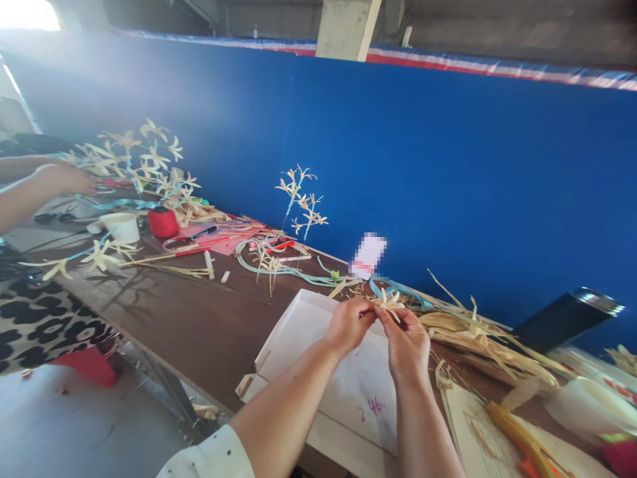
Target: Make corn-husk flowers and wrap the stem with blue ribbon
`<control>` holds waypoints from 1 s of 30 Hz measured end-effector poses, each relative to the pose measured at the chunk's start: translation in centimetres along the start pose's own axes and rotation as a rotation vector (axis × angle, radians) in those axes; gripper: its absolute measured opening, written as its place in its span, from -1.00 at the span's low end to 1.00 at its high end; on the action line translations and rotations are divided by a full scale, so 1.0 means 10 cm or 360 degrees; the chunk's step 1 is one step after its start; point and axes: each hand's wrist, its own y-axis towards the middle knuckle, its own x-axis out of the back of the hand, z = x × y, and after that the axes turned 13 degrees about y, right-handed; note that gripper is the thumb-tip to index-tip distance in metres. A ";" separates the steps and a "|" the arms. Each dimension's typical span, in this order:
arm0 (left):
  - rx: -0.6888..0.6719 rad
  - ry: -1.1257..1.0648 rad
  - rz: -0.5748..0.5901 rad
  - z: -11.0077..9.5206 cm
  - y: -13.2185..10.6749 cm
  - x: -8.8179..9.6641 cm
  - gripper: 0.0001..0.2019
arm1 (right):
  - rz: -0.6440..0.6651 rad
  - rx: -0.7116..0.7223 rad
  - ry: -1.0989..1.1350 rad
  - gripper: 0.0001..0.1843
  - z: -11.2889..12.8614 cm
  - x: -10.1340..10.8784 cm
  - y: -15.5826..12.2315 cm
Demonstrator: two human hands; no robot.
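Observation:
Both my hands meet over a white cardboard box lid [318,398] with pink handwriting on it. Between my fingertips is a small cream flower [389,300] with narrow pointed petals. My left hand [349,324] pinches at the flower's near left side, thumb and forefinger pressed together. My right hand [407,338] grips it from the right, fingers curled. The flower's lower part is hidden behind my fingers. Just beyond my hands lie light blue ribbon [398,287] and dry husk strips [462,332].
A co-worker's hands [62,179] are at the far left, near a cluster of finished flowers [154,156]. Red thread spool [162,222], white cup [122,228] and flower stems [298,192] line the table. At right are a dark bottle [567,322], yellow cutter [522,438] and tape roll [592,405].

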 end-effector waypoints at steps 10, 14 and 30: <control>0.0032 -0.0286 0.0133 0.01 0.01 -0.02 -0.79 | 0.0065 -0.0046 0.0134 -0.63 0.10 -0.04 -0.03; 0.0028 -0.0276 0.0151 0.02 0.01 -0.02 -0.79 | -0.0005 -0.0075 -0.0024 -0.62 0.16 -0.04 -0.05; 0.0157 -0.0379 0.0111 -0.01 0.01 -0.02 -0.80 | 0.0052 -0.0004 0.0040 -0.52 -0.02 -0.03 0.02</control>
